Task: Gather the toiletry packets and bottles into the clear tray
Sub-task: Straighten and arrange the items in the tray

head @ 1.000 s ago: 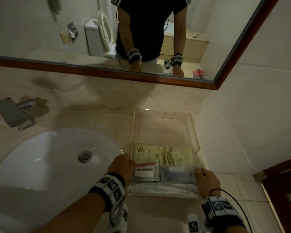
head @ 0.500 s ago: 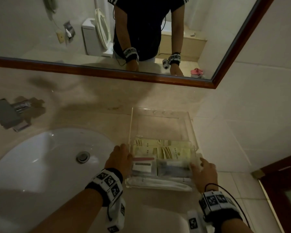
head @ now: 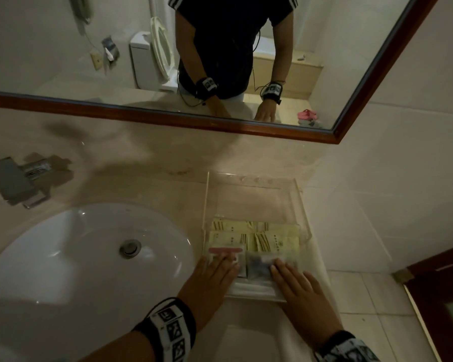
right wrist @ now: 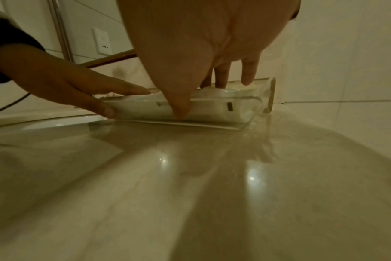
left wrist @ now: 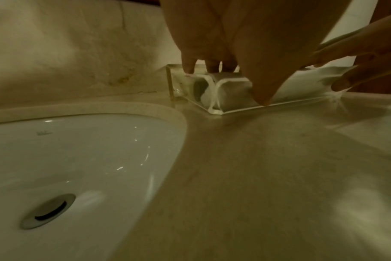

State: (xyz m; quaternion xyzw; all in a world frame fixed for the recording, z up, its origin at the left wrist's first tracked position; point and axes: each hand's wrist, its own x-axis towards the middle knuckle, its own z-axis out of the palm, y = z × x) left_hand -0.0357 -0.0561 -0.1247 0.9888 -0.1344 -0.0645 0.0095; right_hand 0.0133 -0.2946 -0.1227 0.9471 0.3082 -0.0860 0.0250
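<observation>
A clear tray (head: 302, 207) stands on the counter to the right of the sink. Yellow packets (head: 262, 237) lie across its middle; a pink-striped packet (head: 225, 250), a dark packet (head: 258, 267) and white packets (head: 251, 288) fill its near end. My left hand (head: 215, 278) lies flat on the near left packets, fingers straight. My right hand (head: 298, 286) lies flat on the near right packets. In the left wrist view my left fingers (left wrist: 190, 65) touch white packets (left wrist: 225, 91) inside the tray's corner (left wrist: 171, 83). In the right wrist view my right thumb (right wrist: 179, 109) reaches the tray's front wall (right wrist: 234, 121).
A white sink (head: 84, 259) with a metal drain (head: 130, 248) is set into the counter at left, a grey tap (head: 13, 181) behind it. A wood-framed mirror (head: 246, 128) hangs on the back wall. A tiled wall (head: 390, 192) runs close along the tray's right side.
Both hands have moved from the tray's near sides onto its contents and now lie flat on the packets. The tray stands where it was.
</observation>
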